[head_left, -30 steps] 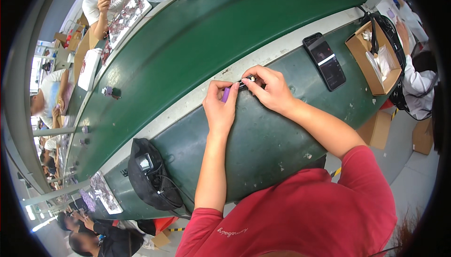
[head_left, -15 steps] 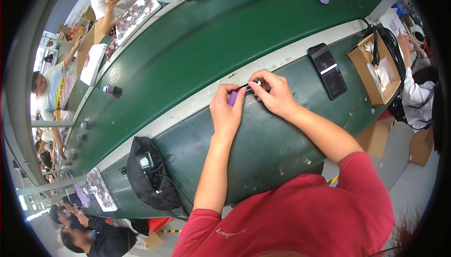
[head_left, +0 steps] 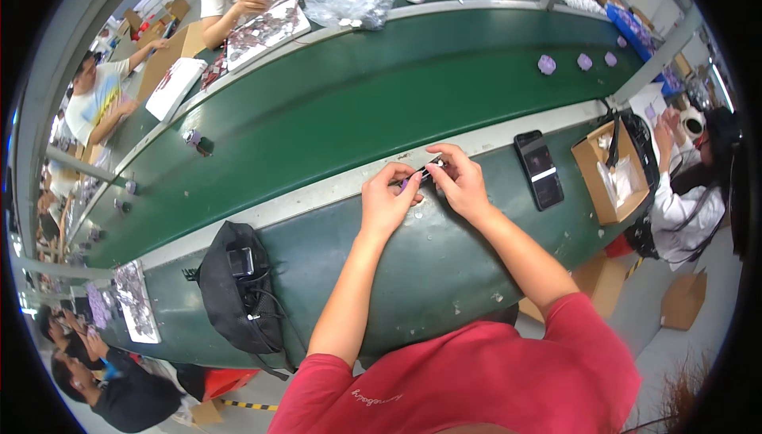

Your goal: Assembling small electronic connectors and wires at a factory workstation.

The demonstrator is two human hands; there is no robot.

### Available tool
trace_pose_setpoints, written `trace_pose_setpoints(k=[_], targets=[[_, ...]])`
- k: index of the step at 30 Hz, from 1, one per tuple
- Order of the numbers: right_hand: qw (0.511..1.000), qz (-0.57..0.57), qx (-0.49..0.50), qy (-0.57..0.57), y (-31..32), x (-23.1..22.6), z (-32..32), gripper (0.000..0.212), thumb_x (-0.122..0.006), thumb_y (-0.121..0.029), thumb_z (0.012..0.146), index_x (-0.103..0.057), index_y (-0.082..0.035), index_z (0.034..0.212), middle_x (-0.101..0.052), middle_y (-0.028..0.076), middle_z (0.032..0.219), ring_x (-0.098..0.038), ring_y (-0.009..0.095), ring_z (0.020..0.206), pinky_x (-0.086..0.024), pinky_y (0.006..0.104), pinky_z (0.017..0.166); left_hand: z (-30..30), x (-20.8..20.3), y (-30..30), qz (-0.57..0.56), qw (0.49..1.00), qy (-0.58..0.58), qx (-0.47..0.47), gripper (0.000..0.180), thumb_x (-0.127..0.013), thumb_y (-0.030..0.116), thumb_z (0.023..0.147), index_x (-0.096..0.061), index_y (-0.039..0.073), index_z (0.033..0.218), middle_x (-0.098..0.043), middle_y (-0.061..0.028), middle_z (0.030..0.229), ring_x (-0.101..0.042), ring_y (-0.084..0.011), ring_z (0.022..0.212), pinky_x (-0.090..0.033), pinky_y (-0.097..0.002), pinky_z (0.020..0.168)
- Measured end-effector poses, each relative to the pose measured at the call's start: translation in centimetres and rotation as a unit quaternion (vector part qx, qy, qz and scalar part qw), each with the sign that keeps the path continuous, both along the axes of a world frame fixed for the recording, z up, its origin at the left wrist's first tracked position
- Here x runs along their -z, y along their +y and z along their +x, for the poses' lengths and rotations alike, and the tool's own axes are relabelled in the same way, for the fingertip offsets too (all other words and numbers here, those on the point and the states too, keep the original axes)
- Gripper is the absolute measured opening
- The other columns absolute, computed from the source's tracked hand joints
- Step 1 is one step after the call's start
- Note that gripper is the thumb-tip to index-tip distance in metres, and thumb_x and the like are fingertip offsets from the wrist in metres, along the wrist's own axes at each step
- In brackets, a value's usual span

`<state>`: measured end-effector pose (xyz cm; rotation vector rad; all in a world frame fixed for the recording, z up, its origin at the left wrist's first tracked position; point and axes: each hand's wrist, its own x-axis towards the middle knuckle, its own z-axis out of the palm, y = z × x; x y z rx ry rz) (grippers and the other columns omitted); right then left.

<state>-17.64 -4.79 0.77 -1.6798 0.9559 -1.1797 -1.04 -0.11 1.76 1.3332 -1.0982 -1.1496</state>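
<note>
Two-handed, gripping a small dark part (head_left: 427, 171) between fingertips of left hand (head_left: 386, 202) and right hand (head_left: 463, 186), over the green table (head_left: 429, 275) near its pale edge (head_left: 317, 199); showing less purple piece (head_left: 406, 184) at the left than half a second ago, perhaps turned or covered, so still being handled, not set down

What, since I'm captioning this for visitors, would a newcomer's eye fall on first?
Probably the bright red shirt at the bottom edge. Next, near the middle, the left hand and right hand pinch a small dark-and-purple part between them. Beyond them a broad green surface sweeps across the view, with a few pale purple pieces toward its far right.
</note>
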Motion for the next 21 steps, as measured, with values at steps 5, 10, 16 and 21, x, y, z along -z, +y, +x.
trace_pose_setpoints(k=[5,10,16,21], targets=[[0.997,0.021,-0.01,-0.072,-1.2,-1.4,2.0,0.036,-0.077,-0.004,0.089,-0.058,-0.002,0.12,-0.064,0.002,0.078,-0.062,0.007,0.067,-0.051,0.0227,0.058,1.3,0.1,-0.4,-0.009,0.997,0.075,0.023,0.02,-0.068,0.011,0.098,-0.06,-0.004,0.109,-0.072,-0.0149,0.095,-0.075,-0.0231,0.074,-0.062,-0.0295,0.062],[0.99,0.068,0.009,-0.122,-1.8,0.2,5.2,0.027,-0.077,-0.004,0.089,-0.06,-0.001,0.109,-0.066,0.003,0.084,-0.063,0.007,0.071,-0.052,0.0221,0.056,1.7,1.4,-0.7,0.009,0.991,0.131,-0.011,0.017,-0.067,0.016,0.099,-0.061,0.0,0.101,-0.074,-0.0092,0.079,-0.07,-0.0121,0.069,-0.054,-0.0257,0.056],[0.967,0.119,-0.051,-0.219,-2.1,0.9,5.1,0.022,-0.072,-0.001,0.092,-0.061,-0.001,0.111,-0.069,0.006,0.093,-0.067,0.011,0.081,-0.057,0.0243,0.063,2.4,1.6,-0.8,-0.043,0.997,0.06,-0.033,0.014,-0.067,0.015,0.1,-0.061,0.002,0.101,-0.072,-0.005,0.081,-0.062,-0.0068,0.072,-0.047,-0.0208,0.065],[0.953,0.15,-0.104,-0.24,-2.2,1.2,5.4,0.022,-0.07,0.002,0.092,-0.06,0.001,0.112,-0.068,0.009,0.099,-0.068,0.014,0.088,-0.06,0.0274,0.074,2.9,2.5,-1.0,-0.052,0.987,0.126,-0.083,0.016,-0.068,0.011,0.099,-0.058,0.001,0.09,-0.07,-0.0045,0.082,-0.062,-0.0063,0.074,-0.048,-0.0218,0.067]])
